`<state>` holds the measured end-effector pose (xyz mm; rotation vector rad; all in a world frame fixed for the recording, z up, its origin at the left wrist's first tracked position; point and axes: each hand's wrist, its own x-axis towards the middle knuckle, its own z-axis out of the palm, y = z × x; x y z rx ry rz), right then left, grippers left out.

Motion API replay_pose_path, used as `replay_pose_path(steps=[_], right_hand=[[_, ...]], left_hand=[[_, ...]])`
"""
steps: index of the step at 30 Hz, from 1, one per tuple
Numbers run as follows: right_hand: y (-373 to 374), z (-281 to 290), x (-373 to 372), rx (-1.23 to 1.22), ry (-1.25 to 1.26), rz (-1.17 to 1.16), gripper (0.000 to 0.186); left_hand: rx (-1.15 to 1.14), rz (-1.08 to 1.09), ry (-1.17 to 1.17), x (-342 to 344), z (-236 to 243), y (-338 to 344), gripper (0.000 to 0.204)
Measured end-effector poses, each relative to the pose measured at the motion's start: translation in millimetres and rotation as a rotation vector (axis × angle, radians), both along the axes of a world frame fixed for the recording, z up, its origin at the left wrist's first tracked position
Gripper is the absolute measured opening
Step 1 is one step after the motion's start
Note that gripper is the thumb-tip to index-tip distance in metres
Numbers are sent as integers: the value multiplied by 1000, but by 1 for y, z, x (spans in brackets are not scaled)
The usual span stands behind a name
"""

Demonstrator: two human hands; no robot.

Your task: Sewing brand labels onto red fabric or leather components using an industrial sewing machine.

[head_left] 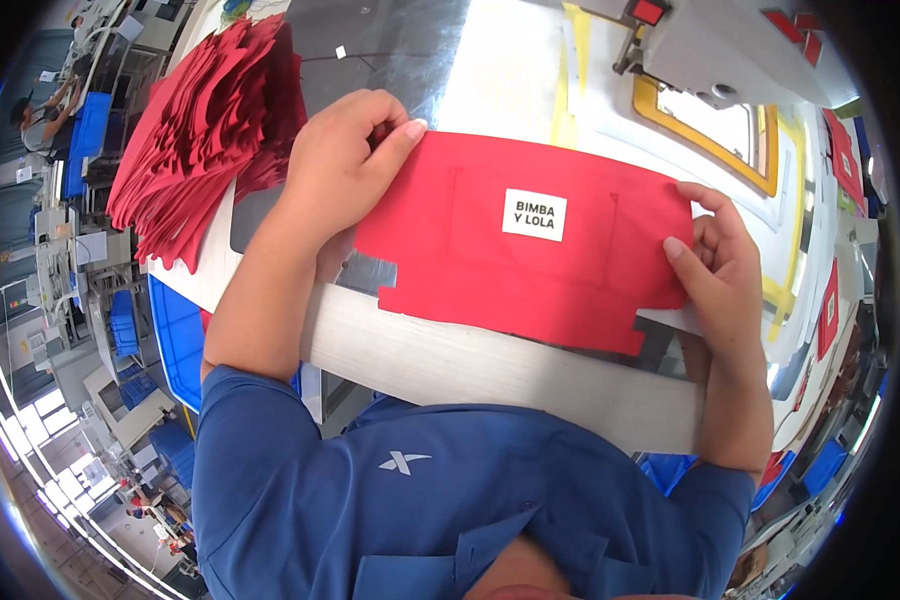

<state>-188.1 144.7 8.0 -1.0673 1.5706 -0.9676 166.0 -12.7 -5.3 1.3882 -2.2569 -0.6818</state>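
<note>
A red fabric panel (420,225), with notched lower corners and stitched lines, is stretched out in front of me. A white label (535,215) with dark lettering sits near its middle. My left hand (345,165) pinches the upper left corner between thumb and fingers. At the opposite end my right hand (715,260) grips the right edge, thumb on the face and the fingers partly hidden behind. The panel lies over the front part of the worktable (470,365).
A tall, loose stack of red fabric pieces (210,130) stands at the left. A sewing machine head (740,50) overhangs the far right, above a yellow-edged frame (705,130). Blue bins (175,340) are below the table. More labelled red pieces (828,310) lie farther right.
</note>
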Motion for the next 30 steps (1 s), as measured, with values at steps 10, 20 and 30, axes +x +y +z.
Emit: replay_pose_path(steps=[10,20,30], right_hand=[[-2,5,5,-29,114,58,33],[24,-10,-5,-773,554,245,22],[25,-32,-9,-602,168,98,24]], left_hand=[[-10,115,34,-6,4,3,17],[-246,-388,73,-84,5,32,44],[-272,15,166,35,57,62,10]])
